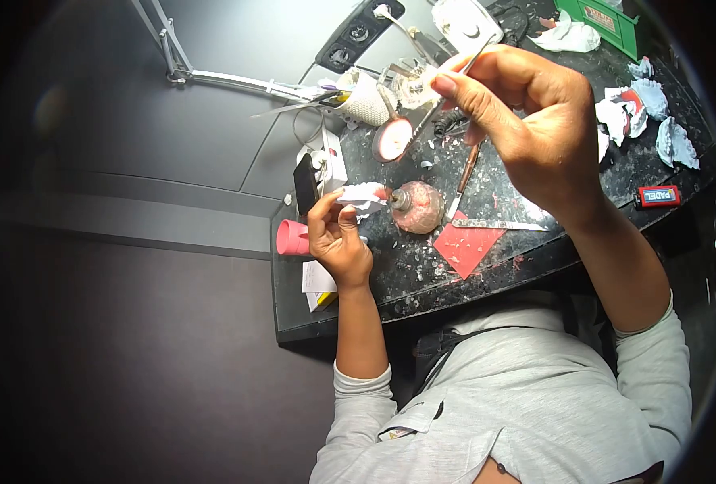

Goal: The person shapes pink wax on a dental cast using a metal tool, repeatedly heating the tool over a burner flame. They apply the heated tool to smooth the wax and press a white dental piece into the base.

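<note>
- Landmark: round burner (424, 211), standing on dark worktop (406, 278); can't tell if lit.
- Left hand (343, 252): thumb and fingers pinch white cast (361, 196), its pink end just beside burner's neck.
- Right hand (539, 129): raised above and right of burner, thumb and fingertips pinching thin tool (429, 118); lower end overlaps round dish (393, 140) in view, contact unclear.
- Progress, judged: some pink material is already on cast; work looks partway, amount left can't be told.
- Red sheet (461, 252): lies below-right of burner, silver knife (503, 225) partly over it.
- Brown-handled knife (468, 176): right of burner.
- More casts (677, 145): far right of burner.
</note>
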A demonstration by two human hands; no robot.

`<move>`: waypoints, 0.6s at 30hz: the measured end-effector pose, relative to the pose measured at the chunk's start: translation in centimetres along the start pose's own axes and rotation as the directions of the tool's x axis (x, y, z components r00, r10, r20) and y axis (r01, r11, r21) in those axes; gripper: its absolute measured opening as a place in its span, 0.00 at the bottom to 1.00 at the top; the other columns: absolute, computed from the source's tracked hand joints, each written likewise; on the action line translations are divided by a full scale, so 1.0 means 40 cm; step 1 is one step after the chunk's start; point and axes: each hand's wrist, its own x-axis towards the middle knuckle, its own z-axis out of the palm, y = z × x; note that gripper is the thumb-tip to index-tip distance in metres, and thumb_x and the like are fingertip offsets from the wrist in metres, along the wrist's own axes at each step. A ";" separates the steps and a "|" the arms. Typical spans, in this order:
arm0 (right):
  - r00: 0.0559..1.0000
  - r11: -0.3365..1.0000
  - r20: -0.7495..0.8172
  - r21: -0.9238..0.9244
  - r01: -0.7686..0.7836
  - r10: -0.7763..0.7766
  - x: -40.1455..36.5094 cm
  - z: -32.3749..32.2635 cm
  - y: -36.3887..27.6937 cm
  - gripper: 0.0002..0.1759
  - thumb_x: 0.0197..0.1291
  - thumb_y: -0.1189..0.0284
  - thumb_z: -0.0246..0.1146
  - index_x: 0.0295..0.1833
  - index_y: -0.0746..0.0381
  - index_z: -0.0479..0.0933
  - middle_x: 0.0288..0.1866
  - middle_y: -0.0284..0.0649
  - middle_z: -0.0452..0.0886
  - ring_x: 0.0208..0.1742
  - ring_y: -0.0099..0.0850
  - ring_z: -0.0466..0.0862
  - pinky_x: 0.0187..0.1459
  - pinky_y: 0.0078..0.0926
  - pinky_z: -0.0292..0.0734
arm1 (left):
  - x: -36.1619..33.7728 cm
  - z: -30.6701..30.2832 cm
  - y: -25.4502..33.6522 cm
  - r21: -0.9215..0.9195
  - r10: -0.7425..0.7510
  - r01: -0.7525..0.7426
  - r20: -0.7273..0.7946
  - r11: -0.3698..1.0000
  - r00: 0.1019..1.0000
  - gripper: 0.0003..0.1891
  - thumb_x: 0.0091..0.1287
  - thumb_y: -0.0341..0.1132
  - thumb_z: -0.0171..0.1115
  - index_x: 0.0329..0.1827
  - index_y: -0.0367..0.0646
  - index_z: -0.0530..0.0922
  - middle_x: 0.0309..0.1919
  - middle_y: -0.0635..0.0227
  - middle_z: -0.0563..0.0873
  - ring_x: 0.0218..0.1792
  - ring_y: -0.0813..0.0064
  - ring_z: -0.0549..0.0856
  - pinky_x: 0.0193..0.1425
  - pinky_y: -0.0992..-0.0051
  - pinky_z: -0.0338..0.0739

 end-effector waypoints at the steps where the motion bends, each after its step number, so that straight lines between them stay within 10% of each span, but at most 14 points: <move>1: 1.000 1.000 -0.002 0.000 0.014 -0.014 0.000 -0.001 0.002 0.07 0.66 0.76 0.67 0.37 0.70 0.83 0.33 0.36 0.85 0.26 0.16 0.80 0.28 0.14 0.74 | -0.007 -0.001 -0.001 0.002 0.001 -0.001 -0.003 1.000 1.000 0.11 0.73 0.26 0.61 0.56 0.37 0.76 0.48 0.65 0.85 0.46 0.78 0.85 0.48 0.78 0.81; 4: 1.000 1.000 -0.001 0.001 0.025 -0.025 0.002 -0.003 0.002 0.07 0.66 0.76 0.67 0.35 0.70 0.83 0.33 0.36 0.85 0.27 0.16 0.80 0.28 0.14 0.74 | -0.052 -0.021 -0.020 -0.447 -0.443 0.377 -0.049 0.811 0.895 0.16 0.76 0.36 0.58 0.62 0.41 0.72 0.50 0.55 0.85 0.46 0.65 0.87 0.47 0.68 0.84; 9: 1.000 1.000 0.023 0.018 0.015 -0.015 0.000 0.000 0.002 0.08 0.66 0.77 0.67 0.33 0.69 0.82 0.34 0.37 0.85 0.27 0.17 0.80 0.28 0.14 0.73 | -0.129 -0.074 -0.030 -0.765 -0.717 0.523 0.119 0.375 0.687 0.17 0.78 0.35 0.54 0.66 0.42 0.72 0.56 0.58 0.84 0.54 0.57 0.86 0.51 0.64 0.85; 18: 0.999 0.999 0.026 0.017 -0.036 0.035 -0.002 0.007 0.011 0.09 0.66 0.74 0.68 0.34 0.68 0.82 0.34 0.35 0.85 0.26 0.15 0.78 0.29 0.13 0.73 | -0.164 -0.094 0.056 -0.838 -0.662 0.451 0.152 0.307 0.734 0.17 0.76 0.31 0.53 0.65 0.40 0.68 0.58 0.55 0.83 0.55 0.52 0.86 0.53 0.61 0.88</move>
